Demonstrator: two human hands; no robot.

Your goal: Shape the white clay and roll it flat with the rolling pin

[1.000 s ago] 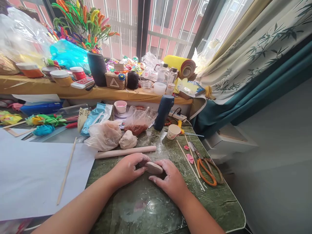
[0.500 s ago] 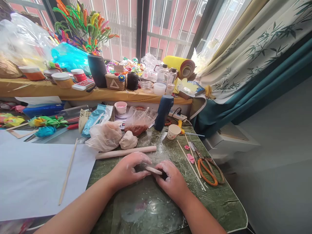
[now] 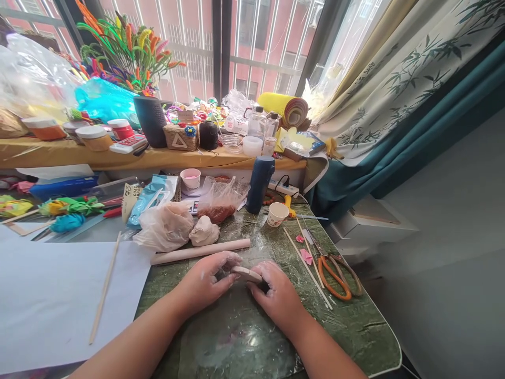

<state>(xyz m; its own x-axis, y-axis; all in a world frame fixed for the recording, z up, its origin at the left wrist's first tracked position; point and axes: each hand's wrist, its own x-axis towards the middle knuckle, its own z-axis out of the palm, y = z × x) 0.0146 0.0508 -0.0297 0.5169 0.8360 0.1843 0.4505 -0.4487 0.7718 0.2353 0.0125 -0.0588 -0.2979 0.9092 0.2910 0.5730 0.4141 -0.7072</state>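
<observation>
Between my two hands is a flat piece of pale clay point(image 3: 246, 273), held just above the table and seen nearly edge-on. My left hand point(image 3: 209, 279) grips its left end between thumb and fingers. On its right end, my right hand point(image 3: 276, 292) closes with thumb below and fingers on top. White residue coats the fingers of both hands. Just beyond them lies a pale rolling pin point(image 3: 201, 251). Behind the pin sits a lump of the same pale clay point(image 3: 204, 231), beside a crumpled plastic bag point(image 3: 163, 226).
Orange-handled scissors point(image 3: 335, 279), thin wooden sticks point(image 3: 307, 268) and pink scraps point(image 3: 306, 257) lie at right. A paper cup point(image 3: 278, 214) and dark blue bottle point(image 3: 260, 184) stand behind. White paper point(image 3: 59, 300) covers the left side. Brown clay point(image 3: 216, 212) sits in a bag.
The clay piece has tilted slightly and turned a little in my hands, and both hands still hold it. The whole view has shifted slightly, with objects now further left.
</observation>
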